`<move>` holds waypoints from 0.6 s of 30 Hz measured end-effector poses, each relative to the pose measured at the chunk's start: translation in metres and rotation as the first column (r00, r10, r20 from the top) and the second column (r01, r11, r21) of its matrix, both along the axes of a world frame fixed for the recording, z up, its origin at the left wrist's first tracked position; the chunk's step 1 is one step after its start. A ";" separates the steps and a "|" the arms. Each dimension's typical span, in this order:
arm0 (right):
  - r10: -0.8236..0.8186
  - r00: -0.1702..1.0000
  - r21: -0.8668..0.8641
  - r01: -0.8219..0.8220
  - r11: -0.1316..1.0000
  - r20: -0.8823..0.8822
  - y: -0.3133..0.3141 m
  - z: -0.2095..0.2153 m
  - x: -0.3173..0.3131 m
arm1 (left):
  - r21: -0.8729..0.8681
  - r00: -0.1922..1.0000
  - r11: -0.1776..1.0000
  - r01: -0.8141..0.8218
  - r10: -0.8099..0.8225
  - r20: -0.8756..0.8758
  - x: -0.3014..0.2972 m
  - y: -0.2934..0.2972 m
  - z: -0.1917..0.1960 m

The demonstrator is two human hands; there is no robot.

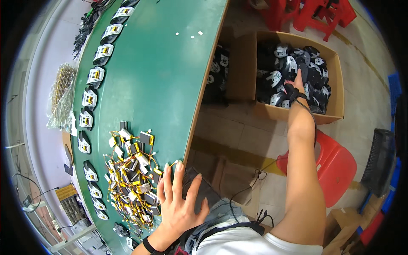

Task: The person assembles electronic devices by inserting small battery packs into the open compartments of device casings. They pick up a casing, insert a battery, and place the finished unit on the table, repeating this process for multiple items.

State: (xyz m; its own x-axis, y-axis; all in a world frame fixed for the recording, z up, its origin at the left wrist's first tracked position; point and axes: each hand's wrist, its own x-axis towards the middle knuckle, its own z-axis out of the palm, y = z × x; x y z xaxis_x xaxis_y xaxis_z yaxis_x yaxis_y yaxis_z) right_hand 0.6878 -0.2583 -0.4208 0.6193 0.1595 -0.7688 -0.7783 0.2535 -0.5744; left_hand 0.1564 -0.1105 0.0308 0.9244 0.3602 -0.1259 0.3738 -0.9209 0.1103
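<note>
My left hand [180,208] is open, its fingers spread above the near edge of the green table. Beside its fingertips lies a heap of small flat battery packs [131,178] with yellow tape and thin wires. My right arm stretches out to a cardboard box [335,108] on the floor, full of black and white computer mice [316,91]. Inside it, my right hand [296,83] appears closed on a dark computer mouse [303,68]; some of its fingers are hidden among the others. A dark strap with a cable is on my right wrist.
Along the far left of the green table [170,85] runs a row of mouse bodies [95,76] with yellow parts inside. A second box of mice [219,63] is partly beneath the table. A red stool [335,165] stands near my right arm; more red stools [323,19] are beyond.
</note>
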 end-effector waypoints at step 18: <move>0.057 0.987 -0.035 -0.052 0.998 0.150 0.027 0.042 -0.061 | -0.009 1.000 1.000 -0.021 0.021 -0.016 0.000 0.000 -0.005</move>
State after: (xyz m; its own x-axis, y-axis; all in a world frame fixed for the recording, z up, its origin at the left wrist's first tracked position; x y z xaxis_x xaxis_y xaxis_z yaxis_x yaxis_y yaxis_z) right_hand 0.6272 -0.2311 -0.3789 0.7197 0.1740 -0.6721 -0.6942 0.1932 -0.6933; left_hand 0.1564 -0.1110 0.0258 0.9144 0.3784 -0.1440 0.3950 -0.9118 0.1122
